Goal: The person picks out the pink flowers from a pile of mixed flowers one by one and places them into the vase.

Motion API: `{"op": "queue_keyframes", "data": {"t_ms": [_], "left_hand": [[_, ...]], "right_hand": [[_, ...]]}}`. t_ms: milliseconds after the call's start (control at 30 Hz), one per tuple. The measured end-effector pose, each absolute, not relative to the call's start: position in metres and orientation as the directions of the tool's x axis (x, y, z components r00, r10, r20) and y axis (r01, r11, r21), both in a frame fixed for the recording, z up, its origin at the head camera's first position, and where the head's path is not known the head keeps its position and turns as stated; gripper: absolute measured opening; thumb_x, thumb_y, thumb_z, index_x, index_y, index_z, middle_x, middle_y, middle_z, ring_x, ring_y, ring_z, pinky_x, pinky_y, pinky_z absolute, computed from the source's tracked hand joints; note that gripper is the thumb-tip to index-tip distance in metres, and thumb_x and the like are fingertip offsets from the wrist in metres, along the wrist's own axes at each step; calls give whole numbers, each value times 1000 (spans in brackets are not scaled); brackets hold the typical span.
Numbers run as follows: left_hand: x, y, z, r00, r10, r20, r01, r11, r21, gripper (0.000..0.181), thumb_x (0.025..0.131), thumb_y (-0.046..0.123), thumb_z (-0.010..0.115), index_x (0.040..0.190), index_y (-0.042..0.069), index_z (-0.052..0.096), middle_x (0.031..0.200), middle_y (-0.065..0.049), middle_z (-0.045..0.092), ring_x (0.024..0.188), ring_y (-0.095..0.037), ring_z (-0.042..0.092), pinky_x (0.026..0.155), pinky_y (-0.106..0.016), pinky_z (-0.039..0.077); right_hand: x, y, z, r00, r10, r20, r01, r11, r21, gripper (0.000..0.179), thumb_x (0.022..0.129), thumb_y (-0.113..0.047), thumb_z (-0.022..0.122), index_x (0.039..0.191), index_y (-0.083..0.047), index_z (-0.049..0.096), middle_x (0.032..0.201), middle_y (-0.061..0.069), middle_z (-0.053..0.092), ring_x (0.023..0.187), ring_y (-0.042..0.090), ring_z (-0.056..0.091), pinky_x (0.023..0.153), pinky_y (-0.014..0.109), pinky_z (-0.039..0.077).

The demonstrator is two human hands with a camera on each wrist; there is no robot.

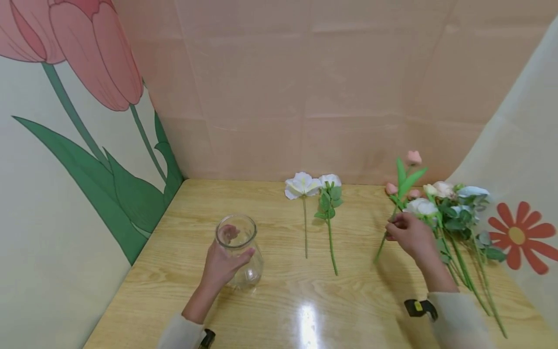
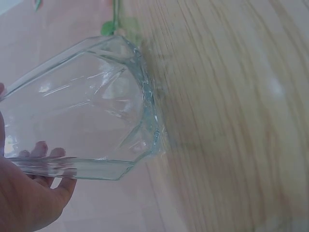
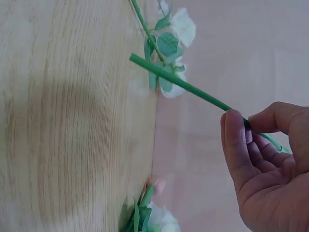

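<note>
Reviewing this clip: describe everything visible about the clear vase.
The vase looks like clear glass, with a thick round rim, a narrowed neck and a wider body with faceted walls. It looks empty. It appears upright on the wood-grain table, left of centre. The left hand holds it near the top, some fingers showing through the glass.

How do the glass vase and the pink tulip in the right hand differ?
The glass vase is clear; the pink tulip is opaque, with a green stem. The vase is wide-bodied, the tulip slender. The left hand grips the vase; the right hand pinches the tulip. Both are held.
</note>
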State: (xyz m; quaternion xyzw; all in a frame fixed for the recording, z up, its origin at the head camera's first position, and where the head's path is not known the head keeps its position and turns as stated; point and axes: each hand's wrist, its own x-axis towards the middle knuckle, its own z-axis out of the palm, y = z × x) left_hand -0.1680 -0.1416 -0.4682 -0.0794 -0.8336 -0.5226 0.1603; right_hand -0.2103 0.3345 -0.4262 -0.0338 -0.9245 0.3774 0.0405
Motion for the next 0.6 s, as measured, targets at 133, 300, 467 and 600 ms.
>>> {"op": "queue_keyframes", "data": {"t_ms": [133, 300, 467, 600], "left_hand": [[-169, -141, -468, -938, -37, 345, 293, 451, 843, 71, 78, 33, 88, 132, 11, 46, 129, -14, 62, 124, -38, 57, 102, -61, 46], [-169, -141, -468, -945, -45, 324, 269, 458, 847, 72, 76, 33, 88, 130, 11, 47, 129, -17, 63, 125, -38, 58, 100, -62, 47], [-169, -140, -468, -946, -46, 320, 265, 457, 849, 72, 77, 34, 88, 131, 11, 47, 130, -16, 63, 126, -37, 57, 101, -61, 47], [-168, -138, -468, -948, -43, 315, 266, 436, 860, 74, 76, 33, 88, 134, 9, 48, 132, -15, 62, 126, -37, 57, 103, -59, 47]], "right_hand": [[-209, 331, -428, -993, 94, 69, 19, 718, -695, 36, 102, -34, 54, 118, -2, 57, 104, 19, 72, 82, 20, 75, 73, 43, 60], [-207, 326, -430, -994, 76, 75, 0, 701, -713, 35, 102, -34, 55, 117, -3, 58, 102, 16, 72, 81, 16, 74, 75, 43, 60], [-206, 320, -429, -995, 58, 86, -23, 684, -729, 37, 102, -35, 58, 119, -3, 57, 103, 15, 72, 79, 11, 73, 77, 42, 61], [-203, 314, -425, -994, 52, 95, -37, 665, -746, 37, 102, -35, 58, 120, -3, 56, 104, 16, 72, 80, 13, 74, 80, 45, 61]]}}
